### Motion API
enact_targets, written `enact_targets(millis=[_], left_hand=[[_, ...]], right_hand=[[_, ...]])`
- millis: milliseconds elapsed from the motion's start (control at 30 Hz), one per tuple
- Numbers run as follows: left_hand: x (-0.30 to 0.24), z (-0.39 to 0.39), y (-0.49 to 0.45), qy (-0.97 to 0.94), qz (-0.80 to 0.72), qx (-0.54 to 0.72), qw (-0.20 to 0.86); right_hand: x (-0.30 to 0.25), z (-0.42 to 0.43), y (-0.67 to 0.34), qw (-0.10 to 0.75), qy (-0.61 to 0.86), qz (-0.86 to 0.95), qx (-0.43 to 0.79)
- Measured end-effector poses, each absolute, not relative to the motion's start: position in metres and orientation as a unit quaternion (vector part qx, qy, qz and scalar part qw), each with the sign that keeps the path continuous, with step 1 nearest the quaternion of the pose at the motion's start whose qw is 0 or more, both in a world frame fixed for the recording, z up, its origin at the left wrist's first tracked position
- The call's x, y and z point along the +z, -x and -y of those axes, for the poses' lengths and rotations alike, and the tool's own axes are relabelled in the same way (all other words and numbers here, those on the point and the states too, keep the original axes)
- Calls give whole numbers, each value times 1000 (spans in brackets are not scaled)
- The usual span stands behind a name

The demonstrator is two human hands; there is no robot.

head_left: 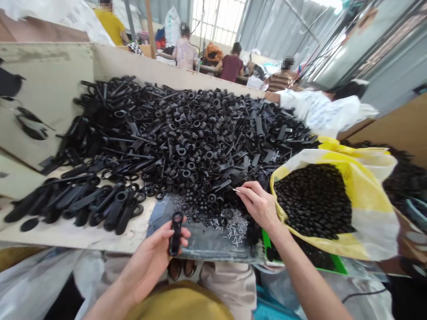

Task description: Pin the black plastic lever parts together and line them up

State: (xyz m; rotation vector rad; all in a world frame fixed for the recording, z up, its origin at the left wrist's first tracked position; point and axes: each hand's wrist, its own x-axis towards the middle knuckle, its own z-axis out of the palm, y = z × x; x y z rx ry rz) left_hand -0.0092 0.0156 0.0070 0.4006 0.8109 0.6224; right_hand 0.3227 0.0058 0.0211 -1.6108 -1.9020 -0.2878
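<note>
Near the front edge of the table, my left hand [167,240] is closed around a black plastic handle part [175,238] with a ring at its top end. Farther right and higher, my right hand [258,202] pinches a small silvery metal pin [236,190] between thumb and fingertips. Below my right hand, a scatter of similar metal pins [236,226] lies on a grey-blue mat [203,240]. Small dark round pieces [196,204] lie between the hands. Black rings and flat black pieces [213,146] are heaped just beyond.
Black handles [83,200] lie in a row at left. On the right, a yellow-and-white sack [370,200] of small black pieces stands over a green tray [338,264]. A low board [150,69] bounds the heap at the back. Several people sit beyond it.
</note>
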Motion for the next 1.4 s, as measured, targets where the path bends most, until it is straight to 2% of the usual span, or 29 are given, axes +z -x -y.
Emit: enact_targets(millis=[67,133,200,300,400,900,1133,1267,1400], left_hand=[[4,-18,9,-199,-393,307,844],[4,-18,5,-215,-402,328,828],[8,-16,-1,-230,-403,352,813],[15,-13,-11,-218,-377,380,816],[19,-11,-16,-211,-356,407,814],[2,-1,-16,-219,-378,423,794],[-12,2,-16,-331,-454,403,722],[-9,1,-14,-394,-480,394,678],[-8,1,-9,-405,-539,371,638]], right_hand=[[27,-2,-313,345,611,704,-109],[28,5,-289,432,613,660,-41],[22,16,-250,532,620,565,118],[6,32,-187,554,586,456,377],[-8,41,-144,590,546,357,477],[-19,31,-117,634,545,281,472],[-22,32,-114,642,560,270,448],[-22,29,-118,629,569,285,446],[-20,26,-129,579,604,347,424]])
